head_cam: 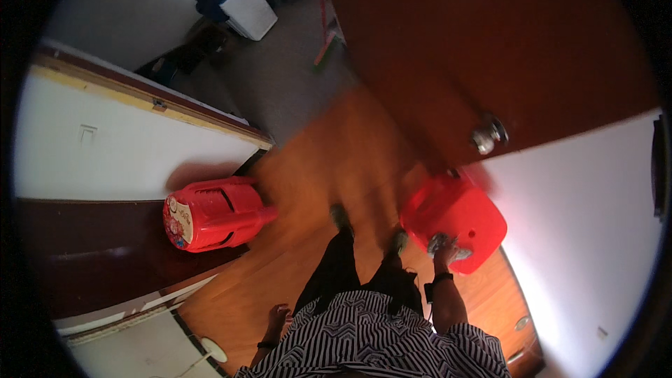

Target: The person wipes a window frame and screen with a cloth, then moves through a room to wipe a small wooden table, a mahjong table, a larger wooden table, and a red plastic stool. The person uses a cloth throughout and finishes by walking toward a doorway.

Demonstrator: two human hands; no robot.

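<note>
My right hand [445,255] grips a crumpled grey cloth [462,253] and rests it on the seat of a red plastic stool [475,220], right of my feet. The stool's seat has a small hole. Down beside my left hip hangs my left hand [280,316], fingers loosely curled; no object shows in it. To my left, against the wall, stands another red plastic stool [226,213] with a printed picture on its top.
A brown wooden door [499,52] with a round metal knob [488,135] stands at the upper right. Through the doorway are a broom [325,52] and a white box-like thing [248,11] with dark cloth on it. A white round object [214,349] lies at lower left.
</note>
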